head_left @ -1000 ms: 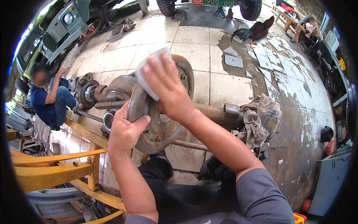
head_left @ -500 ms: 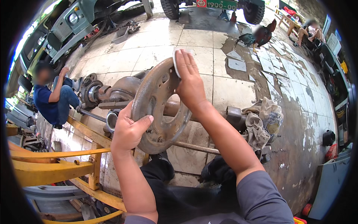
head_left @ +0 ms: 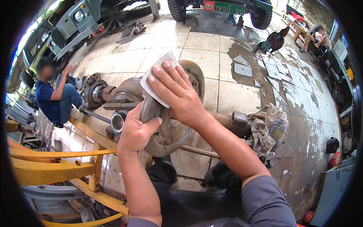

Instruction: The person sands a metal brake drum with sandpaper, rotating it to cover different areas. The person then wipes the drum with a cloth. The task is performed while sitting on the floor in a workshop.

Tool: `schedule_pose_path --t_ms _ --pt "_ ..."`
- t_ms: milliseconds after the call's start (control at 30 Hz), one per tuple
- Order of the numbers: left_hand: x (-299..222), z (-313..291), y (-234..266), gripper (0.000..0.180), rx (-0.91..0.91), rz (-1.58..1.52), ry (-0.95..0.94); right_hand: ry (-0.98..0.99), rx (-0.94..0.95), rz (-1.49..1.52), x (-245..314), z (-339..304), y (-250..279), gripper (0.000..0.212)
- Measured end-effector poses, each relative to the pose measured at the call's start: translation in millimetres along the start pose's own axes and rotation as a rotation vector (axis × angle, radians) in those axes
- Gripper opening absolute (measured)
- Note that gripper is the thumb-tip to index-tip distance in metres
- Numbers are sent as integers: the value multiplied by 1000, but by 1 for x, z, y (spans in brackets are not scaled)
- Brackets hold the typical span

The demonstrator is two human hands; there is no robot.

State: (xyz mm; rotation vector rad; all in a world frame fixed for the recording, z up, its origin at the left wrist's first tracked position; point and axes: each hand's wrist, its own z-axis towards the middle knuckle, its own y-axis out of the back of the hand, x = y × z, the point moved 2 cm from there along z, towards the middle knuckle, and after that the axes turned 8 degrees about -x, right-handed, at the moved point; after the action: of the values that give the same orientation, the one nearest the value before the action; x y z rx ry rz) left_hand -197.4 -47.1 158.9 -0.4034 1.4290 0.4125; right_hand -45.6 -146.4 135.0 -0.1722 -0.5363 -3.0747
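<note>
A round, brownish metal plate (head_left: 162,148), with a large central opening and smaller holes, stands tilted in front of me; it looks like a brake backing plate. My left hand (head_left: 136,131) grips its left rim, thumb on the near face. On the upper rim, my right hand (head_left: 183,99) presses a light grey sheet (head_left: 166,58), apparently sandpaper, under its fingers. The sheet bends over the edge and hides part of the plate. Behind it lies a rusty axle with a bulging housing (head_left: 130,87).
Yellow frame rails (head_left: 56,173) stand at my left. A person in blue (head_left: 49,94) crouches beyond them. A crumpled cloth (head_left: 262,130) hangs on the axle's right end. A rooster (head_left: 273,41) stands near broken floor tiles (head_left: 278,70). Vehicles (head_left: 81,22) are parked at the back.
My right hand and the sheet have moved left and nearer along the plate's rim. The plate has turned a little in my left hand's grip. The rooster has shifted and raised its head.
</note>
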Motion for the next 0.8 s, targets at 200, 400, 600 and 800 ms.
schedule_pose_path --t_ms 200,400,600,800 --pt "-1 1 -5 47 11 5 43 -154 -17 -66 -13 -3 3 66" --pt "-4 -1 -5 40 -8 5 13 -274 11 -36 -28 -7 3 71" --pt "2 2 0 43 -3 55 8 -4 64 8 7 5 7 74" --pt "-9 0 -1 41 -70 16 6 -215 22 9 -5 4 -1 75"
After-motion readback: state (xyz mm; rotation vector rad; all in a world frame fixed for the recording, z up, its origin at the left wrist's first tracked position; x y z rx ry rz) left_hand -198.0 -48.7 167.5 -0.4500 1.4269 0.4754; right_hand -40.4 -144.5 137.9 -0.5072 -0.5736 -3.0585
